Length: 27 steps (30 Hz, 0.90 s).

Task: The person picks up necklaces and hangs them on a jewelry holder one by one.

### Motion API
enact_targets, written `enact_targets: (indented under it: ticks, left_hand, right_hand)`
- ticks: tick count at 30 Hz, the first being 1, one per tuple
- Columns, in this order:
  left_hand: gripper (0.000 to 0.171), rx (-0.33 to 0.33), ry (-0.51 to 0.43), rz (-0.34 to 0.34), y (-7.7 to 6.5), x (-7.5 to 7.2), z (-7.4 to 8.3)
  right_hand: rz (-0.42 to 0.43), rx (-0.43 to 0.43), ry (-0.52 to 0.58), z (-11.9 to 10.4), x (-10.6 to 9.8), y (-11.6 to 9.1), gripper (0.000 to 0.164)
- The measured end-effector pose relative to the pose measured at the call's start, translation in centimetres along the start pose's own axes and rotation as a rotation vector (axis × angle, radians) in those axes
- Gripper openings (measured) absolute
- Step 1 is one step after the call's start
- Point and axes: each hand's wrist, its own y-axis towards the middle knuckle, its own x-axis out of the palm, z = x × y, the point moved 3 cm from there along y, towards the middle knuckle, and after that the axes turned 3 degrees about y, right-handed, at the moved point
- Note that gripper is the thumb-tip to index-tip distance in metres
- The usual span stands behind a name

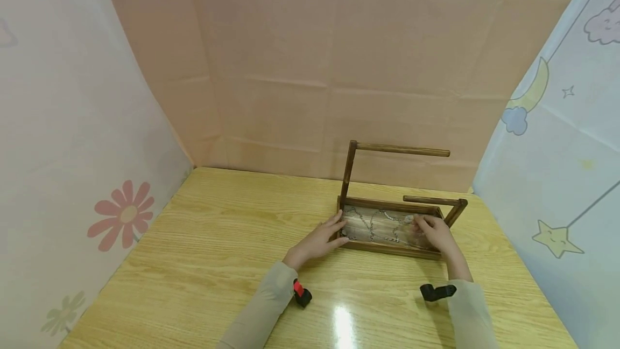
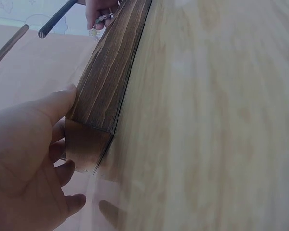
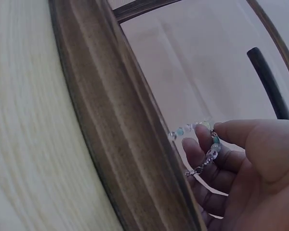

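Observation:
A dark brown wooden jewelry stand (image 1: pixel 387 250) with a tray base and two bracket-shaped posts sits on the table. Silvery chains (image 1: pixel 372 226) lie in its tray. My left hand (image 1: pixel 317 238) rests at the tray's left end, thumb by the front edge and fingers along the end wall. In the left wrist view, these fingers (image 2: pixel 65 171) bend loosely beside the end block. Over the right part of the tray, my right hand (image 1: pixel 438 234) pinches a beaded bracelet (image 3: pixel 215 148) between thumb and fingertips. Pale, clear and teal beads show on it, with a small chain.
The stand's tall left bar (image 1: pixel 402 149) and lower right bar (image 1: pixel 431 200) reach over the tray behind the right hand. Light wood tabletop (image 1: pixel 218 241) stretches to the left. A peach cloth (image 1: pixel 271 69) hangs behind, with patterned cloths at both sides.

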Motion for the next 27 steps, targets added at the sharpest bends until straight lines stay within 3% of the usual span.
enact_targets:
  ticks: [15, 27]
  left_hand:
    - [0.062, 0.02, 0.041, 0.021, 0.0, -0.2, 0.3]
    - [0.056, 0.062, 0.065, 0.027, 0.1, -0.2, 0.8]
  right_hand:
    - [0.051, -0.005, 0.081, -2.1, -1.5, -1.0, 0.055]
    - [0.024, -0.045, 0.179, -2.8, -2.5, -1.4, 0.055]
